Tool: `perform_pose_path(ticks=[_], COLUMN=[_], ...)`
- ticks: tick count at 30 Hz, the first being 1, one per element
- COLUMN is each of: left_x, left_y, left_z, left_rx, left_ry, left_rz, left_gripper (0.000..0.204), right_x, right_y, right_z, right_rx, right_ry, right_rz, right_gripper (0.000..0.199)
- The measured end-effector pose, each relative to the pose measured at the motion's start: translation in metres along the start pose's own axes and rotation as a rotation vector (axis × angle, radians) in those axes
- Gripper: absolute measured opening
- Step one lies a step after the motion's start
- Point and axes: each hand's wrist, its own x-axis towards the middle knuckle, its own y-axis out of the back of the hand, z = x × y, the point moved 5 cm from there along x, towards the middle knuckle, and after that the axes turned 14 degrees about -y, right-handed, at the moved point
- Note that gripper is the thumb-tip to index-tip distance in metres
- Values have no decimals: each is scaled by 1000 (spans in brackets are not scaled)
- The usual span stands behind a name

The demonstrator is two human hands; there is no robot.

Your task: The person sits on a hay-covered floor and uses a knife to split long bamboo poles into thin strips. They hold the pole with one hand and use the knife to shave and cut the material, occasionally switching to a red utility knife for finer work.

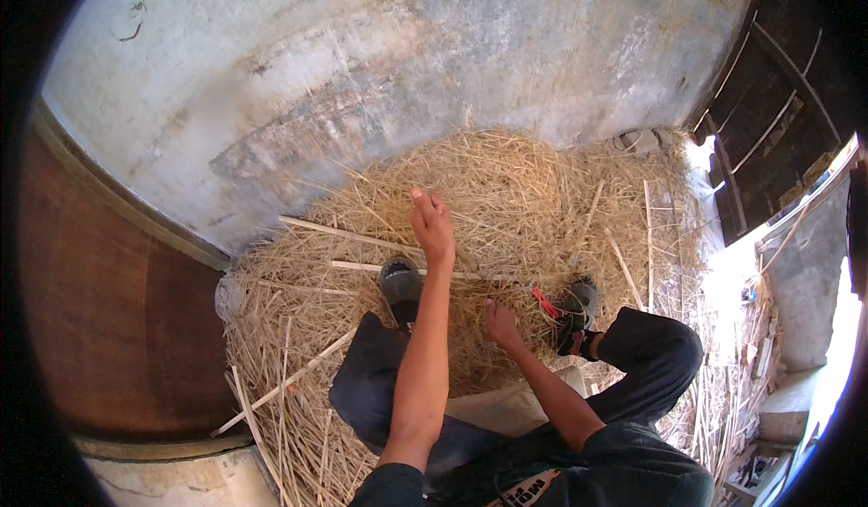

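Stretched out in front of me, my left hand (432,224) has its fingers curled closed above the loose straw (488,177). Thin stalks lie around it; whether any run into its grip is unclear. My right hand (500,323) is held lower and closer, between my legs, its fingers also closed. Straw lies under and beside it, and what it grips, if anything, is hidden. A pale wooden strip (466,275) crosses the straw between the two hands. Just right of my right hand, a narrow red thing (545,304) lies beside my right shoe (579,302).
My left shoe (400,288) rests on the straw. More wooden strips (294,380) lie at the left. A stained wall (380,82) rises behind the heap. A brown wooden panel (127,299) stands at left, a dark slatted panel (782,100) at upper right. Stones (640,140) sit by the wall.
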Motion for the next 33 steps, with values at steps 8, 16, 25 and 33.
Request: perform_pose_path(ticks=[8, 16, 25, 33], left_x=[-15, -17, -13, -13], left_y=[-33, -35, -15, -20], left_z=[15, 9, 7, 13], left_rx=[42, 64, 68, 78], left_ry=[41, 35, 19, 8], left_rz=[-195, -243, -232, -186], left_gripper=[59, 59, 60, 60], right_x=[-9, 1, 12, 22], right_y=[18, 53, 47, 10], right_z=[1, -9, -6, 36], right_rx=[-121, -529, -733, 202], right_ry=[-140, -4, 61, -354], right_rz=[-133, -44, -11, -422], right_gripper=[58, 48, 45, 59])
